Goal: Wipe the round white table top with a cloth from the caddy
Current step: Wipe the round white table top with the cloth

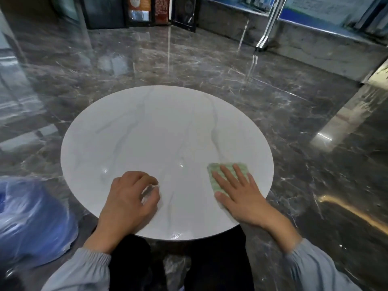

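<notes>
The round white table top (151, 131), with faint grey veins, fills the middle of the view. A pale green cloth (218, 181) lies flat on its near right part. My right hand (241, 196) presses on the cloth with fingers spread, covering most of it. My left hand (128, 198) rests on the near left part of the table with fingers curled under, and nothing shows in it. The caddy is out of view.
Glossy dark marble floor (210, 66) surrounds the table. A blue plastic bag or bin (31, 217) sits on the floor at the left, close to the table's edge. Dark display panels (147, 11) stand at the back. My dark trousers show below the near rim.
</notes>
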The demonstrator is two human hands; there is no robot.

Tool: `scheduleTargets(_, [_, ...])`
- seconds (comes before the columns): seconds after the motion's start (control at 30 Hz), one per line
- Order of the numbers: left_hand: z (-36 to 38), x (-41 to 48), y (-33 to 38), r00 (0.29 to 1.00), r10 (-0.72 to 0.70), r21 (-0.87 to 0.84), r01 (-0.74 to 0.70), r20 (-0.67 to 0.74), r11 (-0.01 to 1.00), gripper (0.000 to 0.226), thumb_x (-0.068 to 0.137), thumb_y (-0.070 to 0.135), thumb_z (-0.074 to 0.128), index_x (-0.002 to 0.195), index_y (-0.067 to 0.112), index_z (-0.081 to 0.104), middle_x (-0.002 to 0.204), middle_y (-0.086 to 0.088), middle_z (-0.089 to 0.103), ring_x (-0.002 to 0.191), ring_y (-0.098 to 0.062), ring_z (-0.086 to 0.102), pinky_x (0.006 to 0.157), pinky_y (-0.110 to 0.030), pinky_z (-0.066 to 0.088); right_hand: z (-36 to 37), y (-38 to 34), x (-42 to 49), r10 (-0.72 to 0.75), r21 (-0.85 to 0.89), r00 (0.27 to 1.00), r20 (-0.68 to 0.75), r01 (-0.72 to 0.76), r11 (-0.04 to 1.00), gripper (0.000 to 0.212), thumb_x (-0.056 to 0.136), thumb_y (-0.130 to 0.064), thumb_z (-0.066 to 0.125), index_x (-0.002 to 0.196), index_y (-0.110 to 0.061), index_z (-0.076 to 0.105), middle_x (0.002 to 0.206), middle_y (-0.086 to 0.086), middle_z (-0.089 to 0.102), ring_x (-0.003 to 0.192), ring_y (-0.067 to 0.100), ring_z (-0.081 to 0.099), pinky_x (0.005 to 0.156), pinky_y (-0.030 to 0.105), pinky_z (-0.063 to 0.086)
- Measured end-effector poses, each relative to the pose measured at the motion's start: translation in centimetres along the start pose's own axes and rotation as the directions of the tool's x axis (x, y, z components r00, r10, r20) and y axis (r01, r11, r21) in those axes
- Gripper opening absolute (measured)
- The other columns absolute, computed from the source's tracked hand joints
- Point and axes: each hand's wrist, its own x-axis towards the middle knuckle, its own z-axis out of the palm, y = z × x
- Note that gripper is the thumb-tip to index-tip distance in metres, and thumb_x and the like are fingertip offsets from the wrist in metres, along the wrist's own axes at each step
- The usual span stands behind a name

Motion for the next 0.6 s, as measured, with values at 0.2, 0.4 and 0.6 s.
scheduleTargets(0.2, [-0.9, -0.3, 0.4, 0.988, -0.072, -0.176, 0.047, -0.14, 0.983, 0.016, 0.094, 0.025, 0.059, 0.097, 0.019, 0.073, 0.101, 0.011, 0.064, 0.101, -0.012, 0.061, 0.092, -0.023, 0.046, 1.5, -12.8, -2.1, -0.365, 0.029, 0.93, 0.047, 0.364, 0.931, 0.061, 0.103, -0.066, 0.017, 0.156, -0.057, -0.013, 0.163, -0.025, -0.029, 0.146, 0.012, -0.042, 0.121, 0.049, -0.024])
scheduleTargets(0.4, [-3.4, -0.1, 0.3, 0.872, -0.385, -0.486, 0.207, -0.302, 0.849, 0.015, 0.092, 0.017, 0.06, 0.103, 0.024, 0.067, 0.104, 0.008, 0.066, 0.098, -0.021, 0.064, 0.087, -0.025, 0.048, 1.5, -19.0, 3.6, -0.44, 0.025, 0.898, 0.004, 0.439, 0.898, 0.064, 0.103, -0.068, 0.019, 0.161, -0.049, -0.002, 0.169, -0.018, -0.019, 0.151, 0.018, -0.034, 0.122, 0.055, -0.016])
scheduleTargets(0.6, [-3.6, -0.2, 0.4, 0.934, -0.335, -0.244, 0.299, -0.12, 0.923, 0.017, 0.094, 0.018, 0.065, 0.109, 0.026, 0.066, 0.108, 0.017, 0.062, 0.104, -0.005, 0.061, 0.089, -0.012, 0.043, 0.6, -15.1, 2.2, -0.418, 0.155, 0.905, -0.075, 0.425, 0.892, 0.069, 0.107, -0.058, 0.028, 0.166, -0.029, 0.006, 0.171, -0.015, -0.007, 0.152, 0.002, -0.026, 0.126, 0.034, -0.012])
